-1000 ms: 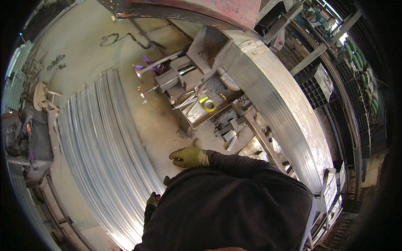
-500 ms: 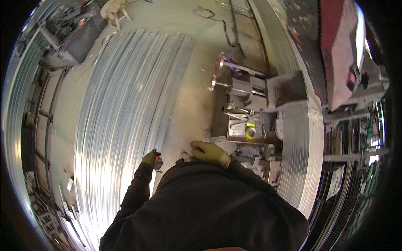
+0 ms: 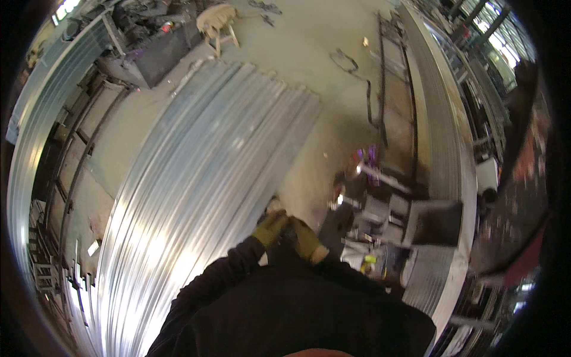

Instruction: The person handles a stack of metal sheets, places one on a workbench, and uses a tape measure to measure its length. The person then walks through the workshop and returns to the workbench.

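My left hand (image 3: 271,228) and my right hand (image 3: 307,241), both in olive-yellow work gloves, are close together in front of my waist. Their fingers curl toward each other around a small dark patch; what they grip there is too blurred to name. Just left of them lies a broad layer of long, silvery metal profiles (image 3: 208,143), side by side and running away from me.
To the right stands a metal bench fixture (image 3: 436,221) with tools and a yellow tape roll (image 3: 370,262). A wooden stool (image 3: 217,27) is at the far left, beside a dark metal box (image 3: 156,58). A black cable (image 3: 369,101) lies on the floor.
My hands, apart before, have come together in front of my waist. My view has turned, so the metal profiles slant rightward and the bench fixture appears lower and further right.
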`<state>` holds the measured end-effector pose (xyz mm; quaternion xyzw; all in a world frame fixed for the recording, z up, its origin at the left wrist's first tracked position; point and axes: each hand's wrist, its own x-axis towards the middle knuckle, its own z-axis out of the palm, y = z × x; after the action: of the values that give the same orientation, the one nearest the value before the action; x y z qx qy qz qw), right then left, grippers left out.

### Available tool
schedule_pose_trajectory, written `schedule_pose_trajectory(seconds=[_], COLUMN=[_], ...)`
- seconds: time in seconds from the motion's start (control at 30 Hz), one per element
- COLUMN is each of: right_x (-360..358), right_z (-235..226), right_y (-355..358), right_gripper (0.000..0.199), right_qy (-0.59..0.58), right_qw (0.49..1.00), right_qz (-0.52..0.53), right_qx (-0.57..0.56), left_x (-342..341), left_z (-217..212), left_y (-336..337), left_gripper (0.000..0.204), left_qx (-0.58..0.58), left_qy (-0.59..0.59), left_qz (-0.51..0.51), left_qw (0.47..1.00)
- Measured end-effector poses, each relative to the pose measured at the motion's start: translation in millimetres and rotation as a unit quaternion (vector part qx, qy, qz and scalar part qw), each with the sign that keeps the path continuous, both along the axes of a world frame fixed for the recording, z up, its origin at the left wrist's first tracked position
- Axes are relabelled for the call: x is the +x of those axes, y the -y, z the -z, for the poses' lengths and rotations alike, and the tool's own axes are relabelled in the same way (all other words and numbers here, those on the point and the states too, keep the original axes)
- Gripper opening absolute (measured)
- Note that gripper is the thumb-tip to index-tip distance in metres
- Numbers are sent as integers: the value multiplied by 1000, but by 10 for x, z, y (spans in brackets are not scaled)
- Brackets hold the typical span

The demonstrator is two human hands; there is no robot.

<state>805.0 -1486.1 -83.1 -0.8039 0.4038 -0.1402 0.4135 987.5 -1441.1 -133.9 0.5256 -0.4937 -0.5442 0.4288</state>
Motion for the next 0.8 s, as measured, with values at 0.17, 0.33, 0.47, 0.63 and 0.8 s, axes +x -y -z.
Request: schedule_pose_trajectory(seconds=[0.17, 0.33, 0.47, 0.63, 0.8], right_x=[103, -12, -217, -337, -163], right_z=[260, 312, 189, 326, 251], right_y=[1011, 1804, 2239, 2604, 3169], right_gripper=[31, 35, 48, 62, 53], right_qy=[421, 290, 294, 553, 404], right_qw=[612, 907, 792, 328, 789], right_qz=[279, 136, 93, 144, 157], right_qx=[609, 273, 526, 752, 436], left_x=[126, 190, 120, 19, 204], left_z=[-691, -1094, -1154, -1207, -1082], left_y=[1168, 2086, 2555, 3111, 3889], left_gripper=[54, 50, 48, 52, 43], left_qx=[108, 147, 113, 50, 56], left_qy=[-48, -146, -77, 68, 56], left_qz=[108, 209, 265, 349, 261], left_qw=[987, 956, 955, 933, 962])
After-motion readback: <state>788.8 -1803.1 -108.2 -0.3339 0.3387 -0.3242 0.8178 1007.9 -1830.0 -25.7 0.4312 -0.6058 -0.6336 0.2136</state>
